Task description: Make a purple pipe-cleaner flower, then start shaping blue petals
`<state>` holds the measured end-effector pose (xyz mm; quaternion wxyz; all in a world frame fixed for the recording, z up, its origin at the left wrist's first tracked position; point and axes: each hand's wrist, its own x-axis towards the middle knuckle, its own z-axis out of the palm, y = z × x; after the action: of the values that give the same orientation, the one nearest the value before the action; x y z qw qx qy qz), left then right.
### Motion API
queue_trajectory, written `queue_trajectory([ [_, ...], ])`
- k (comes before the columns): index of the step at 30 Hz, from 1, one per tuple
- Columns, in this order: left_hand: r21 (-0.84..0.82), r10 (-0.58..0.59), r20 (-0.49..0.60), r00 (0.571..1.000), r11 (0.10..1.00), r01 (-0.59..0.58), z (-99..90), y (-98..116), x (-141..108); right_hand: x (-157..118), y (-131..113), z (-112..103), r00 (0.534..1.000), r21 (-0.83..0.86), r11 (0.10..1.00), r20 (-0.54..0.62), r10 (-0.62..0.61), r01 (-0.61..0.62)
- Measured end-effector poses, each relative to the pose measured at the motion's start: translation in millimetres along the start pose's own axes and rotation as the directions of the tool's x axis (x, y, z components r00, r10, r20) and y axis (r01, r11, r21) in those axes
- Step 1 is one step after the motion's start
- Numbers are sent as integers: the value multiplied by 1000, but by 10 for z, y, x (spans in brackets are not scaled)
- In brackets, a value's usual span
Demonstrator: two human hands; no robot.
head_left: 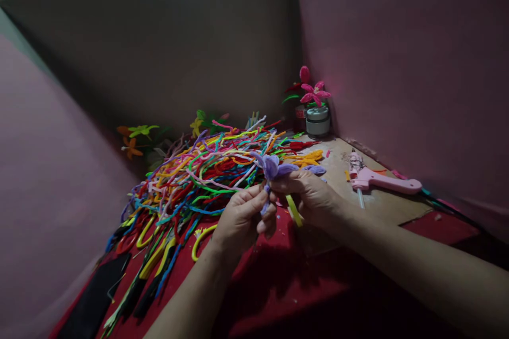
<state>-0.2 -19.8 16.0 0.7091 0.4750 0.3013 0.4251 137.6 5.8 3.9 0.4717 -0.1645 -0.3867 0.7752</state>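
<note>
A purple fuzzy flower (271, 167) with several petals is held up between both hands at the middle of the view. My left hand (248, 214) pinches its short purple stem from below. Fingers of my right hand (306, 193) close on the petals at the flower's right side. Just under the right hand a yellow loop (293, 211) shows, partly hidden by the fingers. Behind the flower lies a large pile of coloured pipe cleaners (214, 169).
A pink glue gun (385, 180) rests on a board (382, 207) at the right. Pliers (157, 259) and a black phone-like slab (93, 296) lie at the left. A small pot (318, 122) with a pink flower stands at the back corner, near the walls.
</note>
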Motion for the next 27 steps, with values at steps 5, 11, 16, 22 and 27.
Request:
queue_trajectory([
  [5,383,115,-136,984,922,-55,-3,28,0,53,28,-13,997,-114,992,-63,-53,46],
  [11,488,250,-334,909,871,-60,-72,125,-23,297,-22,75,995,-283,956,-36,-96,82],
  [16,-92,20,-171,985,995,-36,-247,162,-34,473,27,74,995,-249,965,67,-69,84],
  [22,-283,-26,49,998,958,39,-292,100,-38,445,148,38,992,-63,998,120,35,-27],
  [27,305,120,-241,963,951,-42,-291,82,-20,449,224,-18,1000,-95,995,-17,-25,23],
])
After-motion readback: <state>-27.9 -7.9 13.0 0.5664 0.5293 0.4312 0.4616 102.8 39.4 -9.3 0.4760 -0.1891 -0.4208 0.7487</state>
